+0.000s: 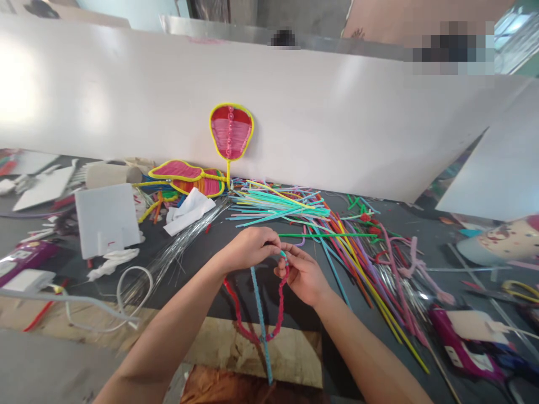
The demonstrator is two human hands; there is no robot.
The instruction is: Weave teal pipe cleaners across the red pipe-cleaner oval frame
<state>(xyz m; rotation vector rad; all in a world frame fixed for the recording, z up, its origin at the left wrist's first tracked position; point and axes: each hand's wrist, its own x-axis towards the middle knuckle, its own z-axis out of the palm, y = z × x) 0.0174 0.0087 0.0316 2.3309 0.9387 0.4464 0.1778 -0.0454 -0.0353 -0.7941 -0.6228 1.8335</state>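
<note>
We see a dark grey flat tabletop (pixel 425 241), with a bundle of thin turquoise fuzzy sticks (pixel 286 203) lying on it beyond the hands. Nearer us, a crimson, twisted fuzzy loop (pixel 281 303) hangs below the grip, its left side passing out of sight behind the left wrist. A straight, light-blue fuzzy stem (pixel 257 303) crosses the loop's bottom, its top just under the left hand (pixel 255 247). We see the right hand (pixel 306 276) pinching the loop's upper right end, by its small teal tip (pixel 283 255). The left fingers curl against that tip; whether they pinch it, we cannot tell.
</note>
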